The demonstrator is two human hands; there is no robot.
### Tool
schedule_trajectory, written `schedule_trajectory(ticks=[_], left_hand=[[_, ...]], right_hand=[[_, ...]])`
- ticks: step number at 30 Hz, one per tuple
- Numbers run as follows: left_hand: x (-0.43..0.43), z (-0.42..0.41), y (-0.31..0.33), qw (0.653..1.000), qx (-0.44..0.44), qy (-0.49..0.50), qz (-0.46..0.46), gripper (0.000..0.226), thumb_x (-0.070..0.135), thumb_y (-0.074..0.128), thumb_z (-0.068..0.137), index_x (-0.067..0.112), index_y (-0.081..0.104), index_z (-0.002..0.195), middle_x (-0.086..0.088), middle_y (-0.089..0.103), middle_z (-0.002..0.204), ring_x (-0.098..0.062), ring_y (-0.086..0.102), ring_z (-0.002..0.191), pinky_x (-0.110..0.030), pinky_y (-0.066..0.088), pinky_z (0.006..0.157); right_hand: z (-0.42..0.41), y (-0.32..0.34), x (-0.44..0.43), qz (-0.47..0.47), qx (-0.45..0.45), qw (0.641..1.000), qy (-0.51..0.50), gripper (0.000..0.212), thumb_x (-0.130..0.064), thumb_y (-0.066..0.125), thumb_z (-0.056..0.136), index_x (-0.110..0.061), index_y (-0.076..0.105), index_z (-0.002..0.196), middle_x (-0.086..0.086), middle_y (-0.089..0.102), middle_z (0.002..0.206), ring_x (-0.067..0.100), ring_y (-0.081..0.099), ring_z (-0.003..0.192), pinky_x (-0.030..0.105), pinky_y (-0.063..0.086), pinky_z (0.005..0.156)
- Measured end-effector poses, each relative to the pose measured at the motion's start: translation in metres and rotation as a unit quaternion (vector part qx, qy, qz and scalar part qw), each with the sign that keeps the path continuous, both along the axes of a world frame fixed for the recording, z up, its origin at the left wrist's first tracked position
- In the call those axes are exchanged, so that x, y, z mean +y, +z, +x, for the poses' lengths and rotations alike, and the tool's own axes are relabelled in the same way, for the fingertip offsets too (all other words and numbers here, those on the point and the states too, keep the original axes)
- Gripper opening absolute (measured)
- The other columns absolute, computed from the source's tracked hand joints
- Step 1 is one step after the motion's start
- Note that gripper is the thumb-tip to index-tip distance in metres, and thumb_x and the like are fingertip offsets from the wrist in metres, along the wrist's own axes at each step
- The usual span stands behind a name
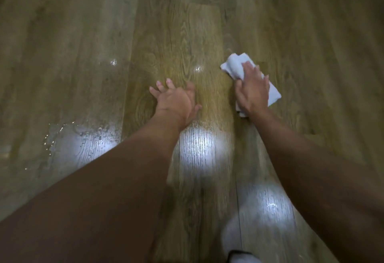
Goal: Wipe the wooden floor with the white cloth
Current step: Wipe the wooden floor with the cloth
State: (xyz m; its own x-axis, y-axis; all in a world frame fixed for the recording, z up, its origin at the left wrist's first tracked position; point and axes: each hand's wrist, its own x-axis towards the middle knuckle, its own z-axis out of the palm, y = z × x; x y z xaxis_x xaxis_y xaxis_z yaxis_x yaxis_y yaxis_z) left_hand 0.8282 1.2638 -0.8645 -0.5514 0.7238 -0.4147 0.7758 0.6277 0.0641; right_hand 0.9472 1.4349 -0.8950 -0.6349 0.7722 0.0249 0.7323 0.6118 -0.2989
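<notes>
The wooden floor [187,34] fills the whole view, its brown planks running away from me. A folded white cloth [233,65] lies flat on it right of centre. My right hand [252,88] presses down on the cloth, palm flat, fingers spread over it and thumb at its left edge. My left hand [176,98] rests flat on the bare boards to the left of the cloth, fingers apart, holding nothing. Both forearms reach in from the bottom of the view.
A wet patch with small droplets [62,138] glistens on the planks at the left. Bright lamp reflections [197,148] shine on the boards near my arms. A blurred white shape [234,240] shows at the bottom edge.
</notes>
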Motion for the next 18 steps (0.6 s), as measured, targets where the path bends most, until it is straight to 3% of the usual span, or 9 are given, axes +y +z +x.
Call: schedule_trajectory(ticks=[2,5,10,14,18], left_hand=[[0.002,0.002,0.003,1.0,-0.02,-0.003,-0.018,0.074,0.061,0.038,0.091,0.018,0.011,0.146,-0.038,0.003,0.15,-0.06,0.006,0.136,-0.068,0.009,0.109],[0.0,0.002,0.009,0.997,-0.054,0.014,-0.052,0.081,0.064,0.044,0.088,0.023,0.006,0.147,-0.032,-0.009,0.153,-0.054,-0.003,0.139,-0.065,0.008,0.111],[0.001,0.008,0.015,0.994,-0.053,0.027,-0.091,0.076,0.058,0.043,0.091,0.022,0.007,0.147,-0.027,-0.012,0.155,-0.049,-0.003,0.142,-0.065,0.006,0.111],[-0.004,0.014,0.021,0.994,-0.024,0.014,-0.104,0.06,0.045,0.035,0.099,0.018,0.01,0.147,-0.025,-0.006,0.156,-0.05,0.004,0.141,-0.062,0.011,0.113],[0.015,0.029,0.018,0.99,0.037,-0.137,-0.023,0.052,0.026,0.036,0.099,0.007,0.018,0.145,-0.015,-0.002,0.159,-0.034,0.002,0.146,-0.052,0.013,0.116]], right_hand=[[-0.021,0.0,-0.004,-0.014,-0.014,1.0,0.003,0.051,-0.018,0.035,0.095,-0.011,0.03,0.146,0.006,0.027,0.156,0.03,0.015,0.146,0.052,0.005,0.117],[-0.024,0.0,-0.035,-0.021,-0.01,0.995,0.096,0.052,-0.022,0.034,0.098,-0.012,0.026,0.149,0.005,0.025,0.157,0.028,0.013,0.147,0.049,0.003,0.119],[0.05,0.005,-0.042,0.007,-0.027,0.977,0.212,0.051,-0.027,0.036,0.1,-0.015,0.03,0.148,0.0,0.032,0.155,0.018,0.02,0.146,0.043,0.011,0.12],[0.048,0.007,0.015,0.007,-0.039,0.993,0.111,0.05,-0.025,0.035,0.099,-0.014,0.03,0.147,0.006,0.031,0.155,0.027,0.02,0.145,0.048,0.011,0.118],[0.001,0.001,0.003,-0.012,-0.015,1.0,0.019,0.053,-0.02,0.034,0.096,-0.012,0.027,0.148,0.005,0.023,0.158,0.028,0.013,0.147,0.048,0.002,0.118]])
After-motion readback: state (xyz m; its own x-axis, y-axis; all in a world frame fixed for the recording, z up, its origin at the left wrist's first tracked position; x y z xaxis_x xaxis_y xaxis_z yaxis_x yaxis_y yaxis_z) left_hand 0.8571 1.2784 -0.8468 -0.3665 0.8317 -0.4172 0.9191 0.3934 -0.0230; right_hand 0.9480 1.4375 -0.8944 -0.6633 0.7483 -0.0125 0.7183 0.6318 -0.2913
